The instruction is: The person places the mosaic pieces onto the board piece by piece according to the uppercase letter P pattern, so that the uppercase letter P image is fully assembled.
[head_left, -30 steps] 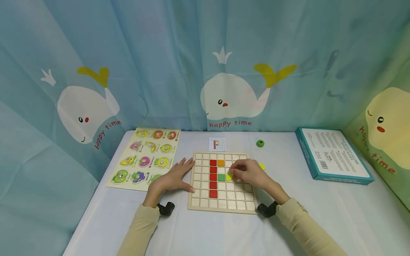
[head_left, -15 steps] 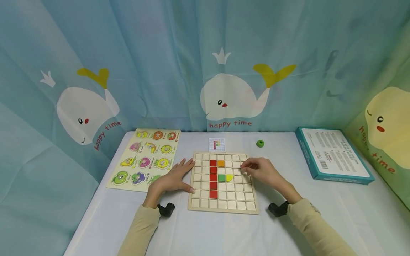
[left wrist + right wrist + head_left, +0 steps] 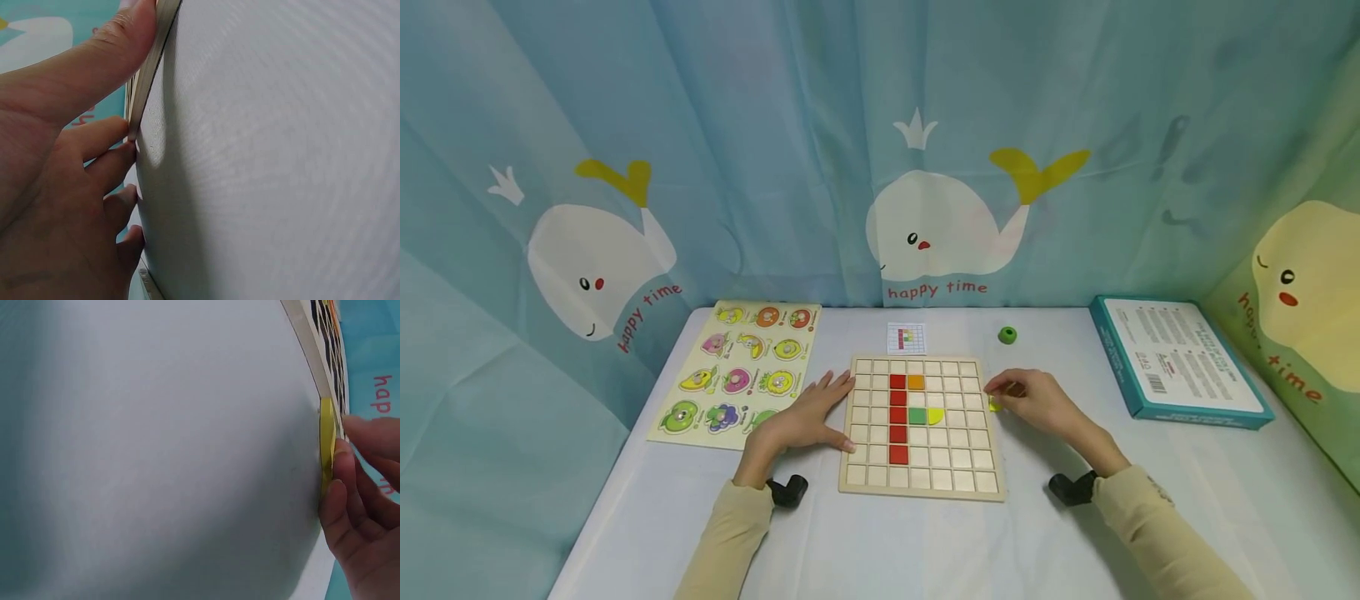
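Observation:
My left hand (image 3: 801, 421) lies with spread fingers along the left edge of the wooden grid board (image 3: 955, 482), its thumb on the rim. On the board are a column of red square tiles (image 3: 898, 415), an orange tile (image 3: 916, 382), a green tile (image 3: 917, 416) and a yellow quarter-round tile (image 3: 936, 416). Just off the board's right edge, my right hand (image 3: 1037, 404) has its fingers curled at another yellow tile (image 3: 994, 404). In the right wrist view that yellow tile (image 3: 327, 440) touches the fingertips low at the table; the fingers partly cover it.
Behind the board lies a small pattern card (image 3: 907, 338). A green bead (image 3: 1007, 335) stands to its right. A fruit puzzle board (image 3: 737, 350) lies at the left, a teal-edged box (image 3: 1180, 358) at the right. A whale-print curtain (image 3: 775, 167) closes off the back.
My right hand has left the yellow quarter-round tile lying on the board and moved right, past the board's edge, to another yellow tile. My left hand has stayed in place.

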A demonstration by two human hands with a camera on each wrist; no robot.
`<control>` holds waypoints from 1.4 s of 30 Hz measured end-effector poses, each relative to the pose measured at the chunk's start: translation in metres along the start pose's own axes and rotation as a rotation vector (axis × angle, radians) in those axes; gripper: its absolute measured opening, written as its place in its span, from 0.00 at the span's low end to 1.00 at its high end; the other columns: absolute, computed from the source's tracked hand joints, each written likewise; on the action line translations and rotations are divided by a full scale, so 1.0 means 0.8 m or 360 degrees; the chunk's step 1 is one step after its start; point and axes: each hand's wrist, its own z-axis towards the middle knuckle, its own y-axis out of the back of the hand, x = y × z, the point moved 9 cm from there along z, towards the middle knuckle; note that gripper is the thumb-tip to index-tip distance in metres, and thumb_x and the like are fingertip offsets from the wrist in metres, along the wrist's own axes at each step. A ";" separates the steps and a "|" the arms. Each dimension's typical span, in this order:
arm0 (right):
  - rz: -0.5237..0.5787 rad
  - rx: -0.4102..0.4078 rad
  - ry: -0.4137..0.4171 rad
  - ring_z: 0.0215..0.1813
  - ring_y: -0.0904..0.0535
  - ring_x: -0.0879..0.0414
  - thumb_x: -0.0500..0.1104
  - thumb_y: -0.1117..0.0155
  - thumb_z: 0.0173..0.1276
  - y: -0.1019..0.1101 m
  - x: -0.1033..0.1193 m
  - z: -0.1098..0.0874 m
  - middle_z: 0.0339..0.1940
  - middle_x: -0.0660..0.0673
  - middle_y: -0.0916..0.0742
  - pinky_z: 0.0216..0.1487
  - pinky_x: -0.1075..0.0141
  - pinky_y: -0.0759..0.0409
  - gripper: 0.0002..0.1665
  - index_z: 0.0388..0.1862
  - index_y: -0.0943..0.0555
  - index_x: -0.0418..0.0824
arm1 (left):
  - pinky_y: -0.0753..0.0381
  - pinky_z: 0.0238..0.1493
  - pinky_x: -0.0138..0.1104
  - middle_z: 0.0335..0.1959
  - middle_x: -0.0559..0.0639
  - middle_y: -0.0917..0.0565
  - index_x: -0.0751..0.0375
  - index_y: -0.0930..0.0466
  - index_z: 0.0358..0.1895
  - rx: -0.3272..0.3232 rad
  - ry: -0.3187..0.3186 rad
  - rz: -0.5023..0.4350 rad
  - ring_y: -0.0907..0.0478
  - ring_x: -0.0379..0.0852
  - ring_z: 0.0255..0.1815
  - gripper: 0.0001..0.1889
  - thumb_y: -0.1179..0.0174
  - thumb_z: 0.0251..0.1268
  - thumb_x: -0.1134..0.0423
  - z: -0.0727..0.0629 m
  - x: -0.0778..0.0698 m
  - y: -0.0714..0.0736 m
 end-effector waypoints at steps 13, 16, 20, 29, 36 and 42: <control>-0.0109 0.0025 -0.0010 0.37 0.24 0.53 0.36 0.27 0.65 -0.003 -0.005 0.002 0.36 0.45 0.15 0.38 0.63 0.24 0.07 0.41 0.14 0.35 | 0.63 0.85 0.54 0.86 0.55 0.52 0.60 0.50 0.84 0.0001 -0.0026 -0.0046 0.65 0.59 0.87 0.59 0.21 0.53 0.52 -0.002 -0.002 0.002; -0.0094 0.0038 -0.0026 0.37 0.24 0.53 0.36 0.27 0.65 -0.005 -0.006 0.002 0.35 0.45 0.15 0.39 0.63 0.23 0.08 0.41 0.16 0.36 | 0.64 0.85 0.54 0.86 0.55 0.52 0.60 0.50 0.84 0.0009 -0.0032 -0.0057 0.65 0.59 0.87 0.59 0.21 0.53 0.52 -0.003 -0.003 0.002; -0.0062 0.0042 -0.0007 0.38 0.22 0.53 0.35 0.27 0.65 -0.005 -0.005 0.001 0.36 0.45 0.14 0.42 0.61 0.21 0.07 0.40 0.18 0.37 | 0.64 0.85 0.54 0.86 0.55 0.52 0.60 0.50 0.84 0.0010 -0.0040 -0.0063 0.65 0.59 0.87 0.59 0.21 0.53 0.52 -0.002 -0.004 0.003; -0.0027 0.0012 0.0075 0.40 0.21 0.54 0.32 0.30 0.66 -0.003 0.001 0.000 0.38 0.45 0.12 0.42 0.61 0.19 0.06 0.40 0.17 0.38 | 0.64 0.85 0.54 0.86 0.55 0.52 0.60 0.50 0.84 0.0006 -0.0035 -0.0045 0.65 0.59 0.87 0.58 0.21 0.54 0.53 -0.002 -0.004 0.003; 0.0039 -0.0029 0.0083 0.41 0.19 0.54 0.34 0.29 0.67 -0.006 0.007 0.003 0.43 0.43 0.11 0.43 0.63 0.17 0.06 0.41 0.14 0.39 | 0.64 0.85 0.54 0.86 0.55 0.52 0.60 0.50 0.84 0.0008 -0.0025 -0.0057 0.65 0.59 0.87 0.59 0.21 0.53 0.53 -0.003 -0.004 0.003; 0.0048 -0.0112 0.0112 0.38 0.19 0.55 0.32 0.28 0.65 -0.009 0.018 0.009 0.36 0.44 0.14 0.40 0.64 0.17 0.10 0.44 0.17 0.36 | 0.63 0.85 0.54 0.86 0.55 0.52 0.60 0.50 0.84 0.0010 -0.0032 -0.0037 0.65 0.59 0.87 0.59 0.21 0.53 0.53 -0.003 -0.004 0.002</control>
